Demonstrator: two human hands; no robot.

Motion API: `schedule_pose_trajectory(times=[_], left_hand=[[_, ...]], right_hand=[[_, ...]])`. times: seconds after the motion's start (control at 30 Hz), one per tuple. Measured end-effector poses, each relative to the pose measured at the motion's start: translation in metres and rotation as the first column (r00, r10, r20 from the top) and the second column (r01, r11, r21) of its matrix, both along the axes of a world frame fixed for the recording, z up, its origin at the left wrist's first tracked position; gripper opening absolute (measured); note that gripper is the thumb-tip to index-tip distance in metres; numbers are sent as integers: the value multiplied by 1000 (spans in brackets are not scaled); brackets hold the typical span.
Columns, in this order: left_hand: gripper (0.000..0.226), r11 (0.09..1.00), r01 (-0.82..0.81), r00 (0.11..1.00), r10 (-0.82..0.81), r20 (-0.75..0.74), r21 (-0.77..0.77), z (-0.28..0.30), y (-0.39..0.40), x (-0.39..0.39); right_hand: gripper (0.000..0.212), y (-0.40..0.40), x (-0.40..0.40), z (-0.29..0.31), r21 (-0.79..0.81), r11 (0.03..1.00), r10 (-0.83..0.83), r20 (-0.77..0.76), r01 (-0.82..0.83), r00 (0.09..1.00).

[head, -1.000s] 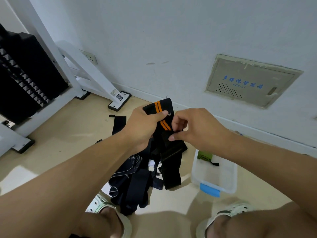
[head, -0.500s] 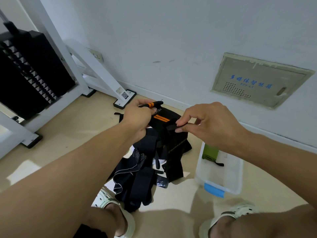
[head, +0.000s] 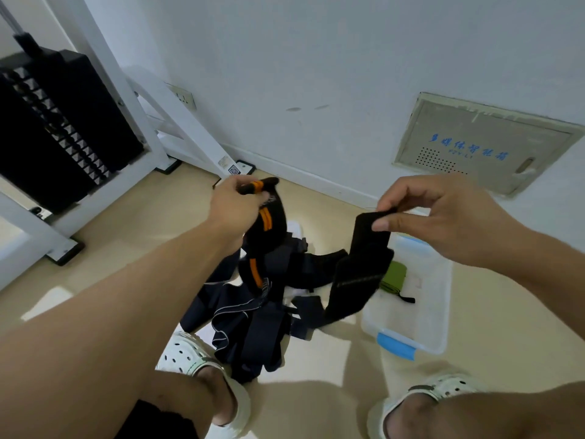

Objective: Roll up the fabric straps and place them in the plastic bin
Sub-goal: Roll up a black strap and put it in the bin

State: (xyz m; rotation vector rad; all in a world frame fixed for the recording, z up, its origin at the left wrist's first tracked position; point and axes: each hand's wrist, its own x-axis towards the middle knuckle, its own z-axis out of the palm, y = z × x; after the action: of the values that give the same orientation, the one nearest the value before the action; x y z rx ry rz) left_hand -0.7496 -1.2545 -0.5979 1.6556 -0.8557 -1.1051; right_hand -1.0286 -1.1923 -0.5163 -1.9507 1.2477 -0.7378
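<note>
- The left hand (head: 234,204) pinches the orange-striped end of a black fabric strap (head: 266,236), its fingers (head: 245,189) curled round the fold.
- The right hand (head: 443,217) pinches the strap's plain black end (head: 364,264), thumb in front and fingers (head: 408,193) curled behind; the two hands are well apart, and the strap sags between them.
- Below the right fingers, that end hangs over the near edge of a clear plastic bin (head: 441,308) with a blue latch (head: 395,345); a rolled green strap (head: 392,275) lies inside.
- Beneath the left fingers, a heap of dark straps (head: 250,327) lies on the beige floor (head: 133,236), just beside a white clog (head: 186,356).
- Beyond both hands, a white wall (head: 316,58) carries a panel (head: 481,144) with blue lettering; a black weight stack (head: 57,128) in a white frame stands at far left.
</note>
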Motion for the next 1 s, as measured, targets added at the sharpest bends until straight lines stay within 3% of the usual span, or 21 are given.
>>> schedule_pose_trajectory(times=[0.17,0.33,0.47,0.53,0.67,0.8,0.9,1.0], left_hand=[[25,926,376,924,-376,-69,-8,16,18,-39],[20,841,540,826,-535,-181,-20,30,28,-55],[37,794,608,780,-594,-198,12,31,26,-52],[47,807,589,778,-558,-289,27,30,24,-50],[34,841,541,755,-493,-432,-13,27,22,-49],[33,785,620,670,-531,-519,-2,30,23,-46],[51,718,696,587,-541,-603,33,31,24,-46],[54,644,763,538,-597,-595,44,31,26,-48]], right_hand=[[5,-13,14,-24,173,983,-99,257,55,961],[3,-29,20,-38,329,923,-307,318,199,897],[15,-36,20,-46,416,890,-322,290,184,901],[12,-36,21,-48,426,890,-304,286,164,909],[4,-40,22,-49,374,909,-311,311,186,898],[5,-41,22,-51,354,920,-295,345,167,891],[5,-38,23,-51,362,927,-245,375,102,894],[3,-34,25,-53,370,929,-186,400,28,897]])
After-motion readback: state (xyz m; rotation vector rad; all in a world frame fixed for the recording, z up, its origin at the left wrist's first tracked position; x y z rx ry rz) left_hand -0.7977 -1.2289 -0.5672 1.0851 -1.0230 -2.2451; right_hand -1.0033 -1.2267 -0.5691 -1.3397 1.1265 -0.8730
